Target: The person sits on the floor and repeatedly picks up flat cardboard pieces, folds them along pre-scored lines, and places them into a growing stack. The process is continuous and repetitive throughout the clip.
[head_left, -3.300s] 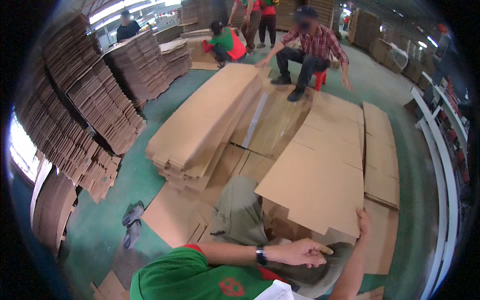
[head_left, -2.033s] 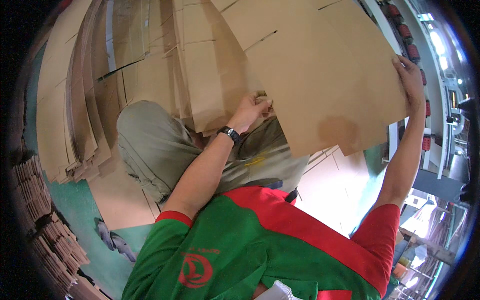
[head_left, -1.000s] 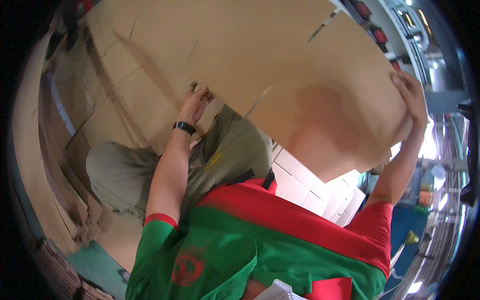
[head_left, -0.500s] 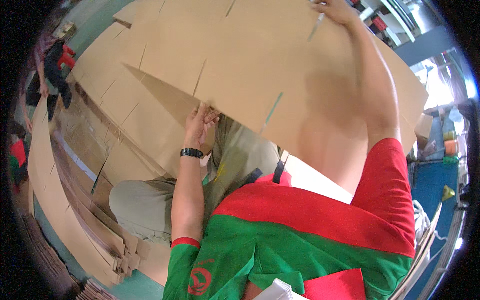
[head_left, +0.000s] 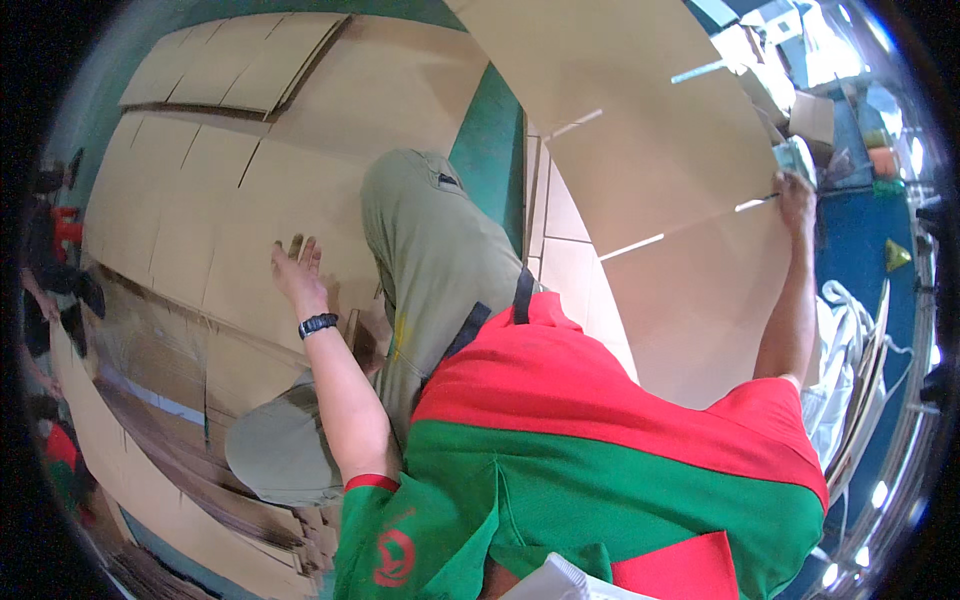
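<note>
Head view: right hand (head_left: 797,192) grips the large tan cardboard sheet (head_left: 640,130), its top cropped; left hand (head_left: 295,268) spreads open over stacked flat brown cartons (head_left: 200,210).

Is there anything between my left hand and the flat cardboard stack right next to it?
Nothing visible. The left hand lies open against the flat cardboard stack, with no object between them. The right hand grips the edge of the big cardboard sheet, lifted off to the right.
</note>
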